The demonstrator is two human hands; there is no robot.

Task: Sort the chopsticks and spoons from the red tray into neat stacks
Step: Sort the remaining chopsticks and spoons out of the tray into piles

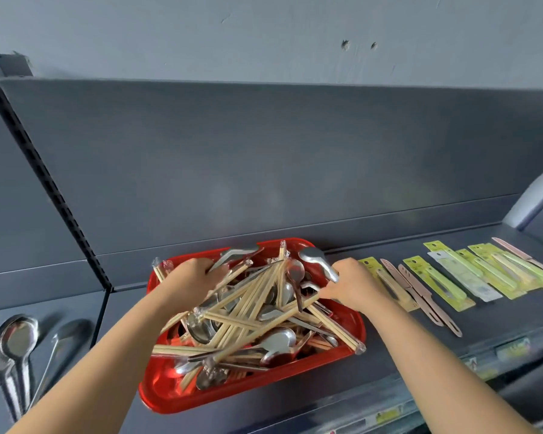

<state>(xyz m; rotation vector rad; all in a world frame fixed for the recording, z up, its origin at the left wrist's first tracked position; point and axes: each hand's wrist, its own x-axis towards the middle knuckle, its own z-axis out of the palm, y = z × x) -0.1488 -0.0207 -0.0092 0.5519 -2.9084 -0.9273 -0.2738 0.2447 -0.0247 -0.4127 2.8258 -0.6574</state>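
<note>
A red tray [166, 388] sits on the dark shelf, piled with wrapped pairs of wooden chopsticks [248, 296] and steel spoons [278, 341] in a tangle. My left hand [190, 275] is over the tray's far left part and grips the handle of a steel spoon [237, 253] that sticks up behind it. My right hand [353, 285] is at the tray's far right edge, gripping another steel spoon [315, 258] by its handle, bowl raised toward the back.
Several loose steel spoons [16, 343] lie on the shelf at the lower left. To the right of the tray lie packaged items in yellow-green cards [436, 283] and pink-brown utensils [420, 296]. The shelf's back panel [264, 158] rises right behind the tray.
</note>
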